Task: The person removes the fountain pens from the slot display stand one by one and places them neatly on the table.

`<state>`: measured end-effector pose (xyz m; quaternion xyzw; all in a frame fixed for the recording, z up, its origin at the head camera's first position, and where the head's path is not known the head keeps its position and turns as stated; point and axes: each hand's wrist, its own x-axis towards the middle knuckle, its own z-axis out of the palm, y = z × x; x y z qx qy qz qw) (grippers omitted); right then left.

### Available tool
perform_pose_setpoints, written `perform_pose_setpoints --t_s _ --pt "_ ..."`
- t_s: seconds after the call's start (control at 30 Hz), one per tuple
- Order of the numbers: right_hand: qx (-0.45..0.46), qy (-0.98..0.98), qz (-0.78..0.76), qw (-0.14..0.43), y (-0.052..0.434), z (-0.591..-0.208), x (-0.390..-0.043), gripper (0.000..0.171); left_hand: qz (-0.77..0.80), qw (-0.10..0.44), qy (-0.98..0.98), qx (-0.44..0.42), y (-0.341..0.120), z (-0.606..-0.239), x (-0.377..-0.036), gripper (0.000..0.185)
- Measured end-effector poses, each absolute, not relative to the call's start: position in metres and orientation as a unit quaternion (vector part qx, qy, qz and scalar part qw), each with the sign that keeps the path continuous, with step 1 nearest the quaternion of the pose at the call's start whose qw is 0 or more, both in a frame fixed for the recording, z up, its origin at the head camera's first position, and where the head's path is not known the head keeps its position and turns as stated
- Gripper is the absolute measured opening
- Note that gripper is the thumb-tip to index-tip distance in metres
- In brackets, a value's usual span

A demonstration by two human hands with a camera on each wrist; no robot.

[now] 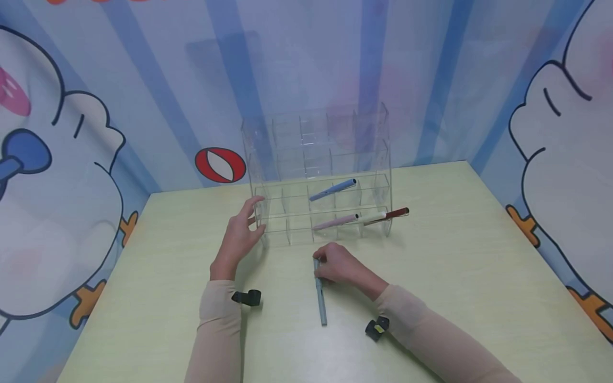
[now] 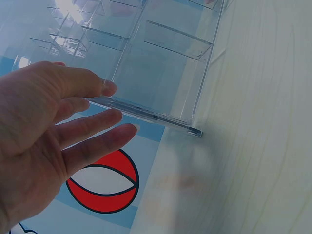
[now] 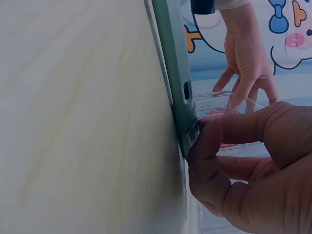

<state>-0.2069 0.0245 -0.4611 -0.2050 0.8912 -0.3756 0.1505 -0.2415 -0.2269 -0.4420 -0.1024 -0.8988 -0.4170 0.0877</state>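
Rack [image 1: 318, 175] at table [image 1: 479, 266] rear; three pens [image 1: 333, 189] in rack; fourth pen [image 1: 320, 298] before rack, on table.

Both my arms wear snug beige sleeves [image 1: 217, 324] reaching down to the wrists, smooth fabric, no pattern or markings. A small black camera clip [image 1: 247, 297] sits at my left wrist, and a similar black clip [image 1: 377, 327] with a yellowish spot sits at my right wrist. My left hand [image 1: 239, 234] and right hand [image 1: 337, 264] are bare: no gloves, rings or watch visible.
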Motion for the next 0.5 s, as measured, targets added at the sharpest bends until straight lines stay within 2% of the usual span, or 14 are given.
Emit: perform_pose_setpoints --t_s 0.13,0.5 --pt "-0.206 0.897 -0.365 0.142 0.0238 -0.4605 -0.2067 0.040 -0.411 0.091 -0.902 -0.099 -0.2261 -0.4424 -0.2431 0.070" --pt "-0.209 0.874 -0.402 0.176 0.0251 -0.4628 -0.2063 0.045 -0.408 0.089 -0.903 -0.099 -0.2271 -0.4428 -0.2427 0.068"
